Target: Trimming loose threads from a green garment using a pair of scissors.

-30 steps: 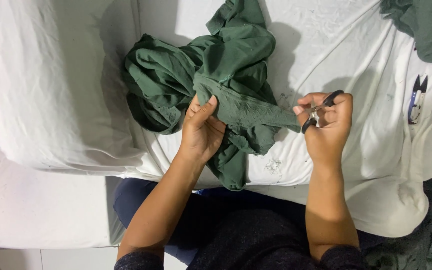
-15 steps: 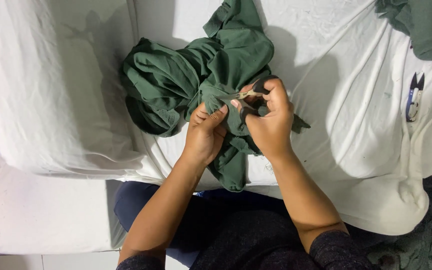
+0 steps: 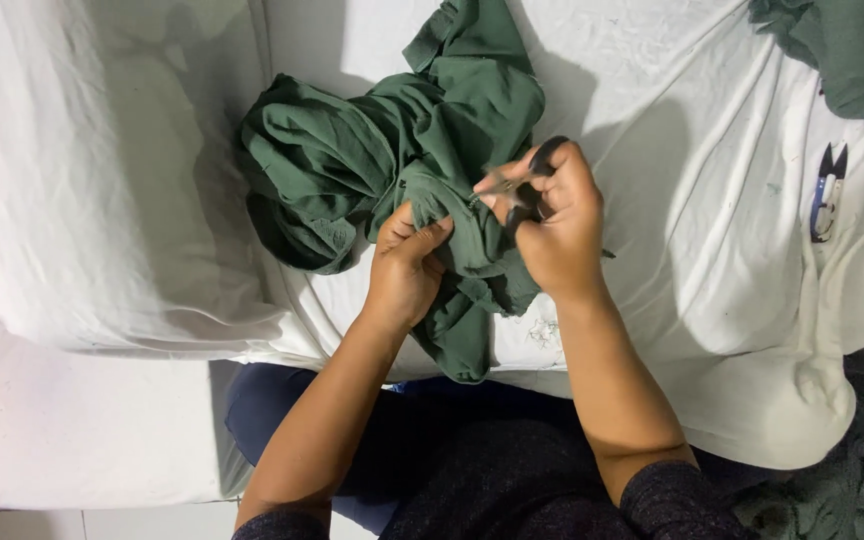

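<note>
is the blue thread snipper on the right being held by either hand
No, the blue thread snipper lies alone on the white sheet, apart from both hands at the green garment.

Both forearms reaching forward, bare to the dark sleeve cuffs near the elbows, left hand [image 3: 407, 262] closed in a pinch, knuckles up, right hand [image 3: 552, 215] just beside it, fingers curled tight, wrists slightly bent inward

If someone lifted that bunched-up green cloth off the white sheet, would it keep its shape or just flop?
The green cloth would probably flop: it lies in soft folds and crumples where the left hand pinches it. It looks thin, so likely light. Its hanging end suggests it would drape, not roll.
</note>
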